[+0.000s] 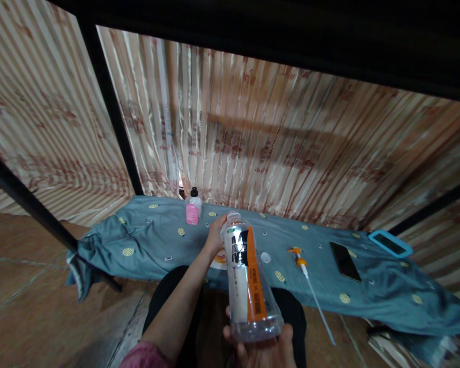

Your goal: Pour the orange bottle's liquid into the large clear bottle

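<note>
A home sleeping corner: sheeted bed (157,240) under a dark frame (111,107) (striped curtains (276,148) around).

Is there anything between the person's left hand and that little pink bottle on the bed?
Nothing visible. The left hand is out over the blue sheet, and only bare sheet lies between it and the pink bottle. The clear bottle in the right hand is off to the side.
</note>
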A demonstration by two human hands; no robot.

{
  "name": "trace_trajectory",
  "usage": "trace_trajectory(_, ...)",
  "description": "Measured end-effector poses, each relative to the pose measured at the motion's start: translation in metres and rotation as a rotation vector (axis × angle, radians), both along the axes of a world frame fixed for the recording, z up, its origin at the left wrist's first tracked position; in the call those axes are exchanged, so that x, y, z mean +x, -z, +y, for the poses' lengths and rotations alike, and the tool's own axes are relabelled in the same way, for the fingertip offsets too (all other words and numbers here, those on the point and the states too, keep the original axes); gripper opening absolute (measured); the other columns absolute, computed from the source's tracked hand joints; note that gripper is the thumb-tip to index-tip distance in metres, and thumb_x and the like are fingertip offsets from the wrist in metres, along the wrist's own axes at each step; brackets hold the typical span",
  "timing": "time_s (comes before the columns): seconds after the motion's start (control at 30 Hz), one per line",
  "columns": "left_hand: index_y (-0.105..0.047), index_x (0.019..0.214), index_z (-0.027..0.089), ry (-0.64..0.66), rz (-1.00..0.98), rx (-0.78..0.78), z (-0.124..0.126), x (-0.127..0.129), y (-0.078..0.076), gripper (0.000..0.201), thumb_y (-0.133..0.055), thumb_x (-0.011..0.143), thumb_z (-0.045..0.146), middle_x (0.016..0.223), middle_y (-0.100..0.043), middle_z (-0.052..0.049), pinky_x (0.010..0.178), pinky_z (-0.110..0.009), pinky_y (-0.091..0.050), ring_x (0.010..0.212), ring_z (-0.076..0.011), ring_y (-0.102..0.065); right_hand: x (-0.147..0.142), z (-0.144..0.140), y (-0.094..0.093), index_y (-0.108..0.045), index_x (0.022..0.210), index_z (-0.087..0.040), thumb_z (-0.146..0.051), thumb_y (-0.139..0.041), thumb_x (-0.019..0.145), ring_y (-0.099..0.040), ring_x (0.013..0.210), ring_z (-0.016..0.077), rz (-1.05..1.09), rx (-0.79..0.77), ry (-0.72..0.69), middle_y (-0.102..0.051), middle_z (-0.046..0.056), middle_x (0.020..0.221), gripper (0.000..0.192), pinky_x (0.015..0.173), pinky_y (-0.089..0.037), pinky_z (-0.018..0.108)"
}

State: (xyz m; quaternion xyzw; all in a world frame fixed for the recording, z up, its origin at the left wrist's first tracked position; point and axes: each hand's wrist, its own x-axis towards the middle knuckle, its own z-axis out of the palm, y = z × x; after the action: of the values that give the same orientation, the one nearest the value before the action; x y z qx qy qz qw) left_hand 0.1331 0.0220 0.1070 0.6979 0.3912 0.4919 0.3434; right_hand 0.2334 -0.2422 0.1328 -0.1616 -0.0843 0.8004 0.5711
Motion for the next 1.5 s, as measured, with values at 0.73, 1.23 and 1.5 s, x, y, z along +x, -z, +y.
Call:
trace_trajectory(0.73, -0.075, 0.087, 0.018, -0.004, 0.013, 0.015, 0.0008, -0.0009, 0.0019, 0.009, -0.069, 0.082, 0.022, 0.091, -0.081, -0.007, 0.090, -0.035, -0.061, 0.091, -0.0246, -0.075, -0.0049, -0.0018, -0.0055, -0.086, 0.109, -0.027, -0.064, -0.094, 0.066, -0.085, 0.100, 0.0278, -0.057, -0.026, 0.065, -0.087, 0.009, 0.115, 0.057, 0.076, -0.067, 0.018)
trace_trajectory(1.23, -0.072, 0.085, 0.017, 0.013, -0.028, -0.017, 0.0018, 0.0018, 0.0052, 0.006, -0.069, 0.081, 0.021, 0.089, -0.080, -0.006, 0.090, -0.034, -0.061, 0.088, -0.0231, -0.074, -0.0074, -0.0039, -0.0046, -0.087, 0.108, -0.026, -0.066, -0.094, 0.066, -0.086, 0.099, 0.0280, -0.066, -0.033, 0.095, -0.087, 0.009, 0.114, 0.058, 0.074, -0.068, 0.020)
trace_trajectory(1.5, -0.074, 0.088, 0.016, 0.037, -0.022, 0.003, -0.0005, -0.0010, 0.0012, 0.009, -0.069, 0.084, 0.022, 0.093, -0.080, -0.008, 0.093, -0.036, -0.061, 0.092, -0.0245, -0.075, -0.0044, -0.0025, -0.0069, -0.087, 0.108, -0.027, -0.065, -0.095, 0.065, -0.085, 0.104, 0.0258, -0.073, -0.029, 0.035, -0.087, 0.006, 0.116, 0.058, 0.078, -0.067, 0.019)
